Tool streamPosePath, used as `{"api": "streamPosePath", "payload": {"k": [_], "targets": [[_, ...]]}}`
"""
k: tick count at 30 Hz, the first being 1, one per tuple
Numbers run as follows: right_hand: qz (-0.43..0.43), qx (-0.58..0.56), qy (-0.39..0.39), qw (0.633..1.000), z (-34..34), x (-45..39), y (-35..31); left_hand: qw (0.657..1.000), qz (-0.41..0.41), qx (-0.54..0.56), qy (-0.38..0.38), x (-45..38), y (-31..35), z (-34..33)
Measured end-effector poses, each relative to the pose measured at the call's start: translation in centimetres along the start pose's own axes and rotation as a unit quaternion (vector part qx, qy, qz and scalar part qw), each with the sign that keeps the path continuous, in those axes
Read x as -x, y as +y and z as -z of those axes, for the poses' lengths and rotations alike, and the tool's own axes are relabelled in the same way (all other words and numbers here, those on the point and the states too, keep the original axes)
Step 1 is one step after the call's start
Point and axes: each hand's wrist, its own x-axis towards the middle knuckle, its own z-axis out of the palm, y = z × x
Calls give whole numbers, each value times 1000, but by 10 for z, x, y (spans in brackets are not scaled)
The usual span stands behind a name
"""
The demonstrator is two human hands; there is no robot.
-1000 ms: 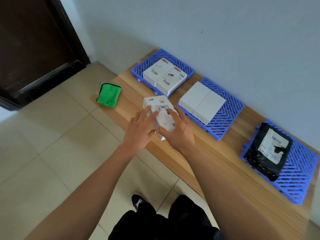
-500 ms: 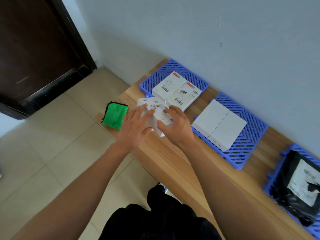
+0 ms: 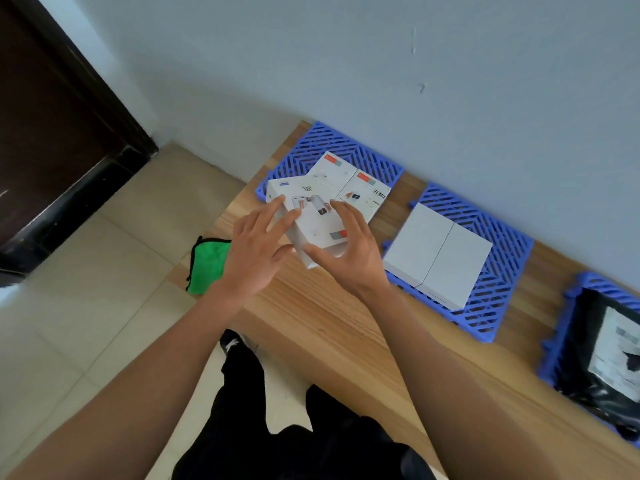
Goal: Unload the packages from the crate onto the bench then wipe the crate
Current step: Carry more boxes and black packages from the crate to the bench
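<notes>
Package (image 3: 313, 223), a white printed box, has shifted within the last second from the open bench (image 3: 346, 323) toward the far-left blue crate (image 3: 332, 147), where it now overlaps two like boxes (image 3: 353, 183). The left hand (image 3: 254, 252) and right hand (image 3: 349, 252) have drawn back from gripping it; their fingers are spread, at most brushing its edges. Release appears complete, although the box leans partly over the crate instead of resting squarely on the bench.

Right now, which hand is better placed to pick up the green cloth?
Left. The left hand is right beside the green cloth at the bench's end; the right hand is farther away.
</notes>
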Motion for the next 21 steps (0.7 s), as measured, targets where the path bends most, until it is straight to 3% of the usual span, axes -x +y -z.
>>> {"api": "streamPosePath", "payload": {"k": [9, 16, 21], "targets": [[-63, 5, 15, 998, -54, -24, -35, 996, -42, 72, -13, -28, -80, 3], [-133, -69, 136, 979, -88, -64, -73, 983, -79, 161, -25, -57, -135, 23], [-132, -55, 165, 976, -103, -77, -84, 976, -117, 182, -33, -79, -149, 30]]}}
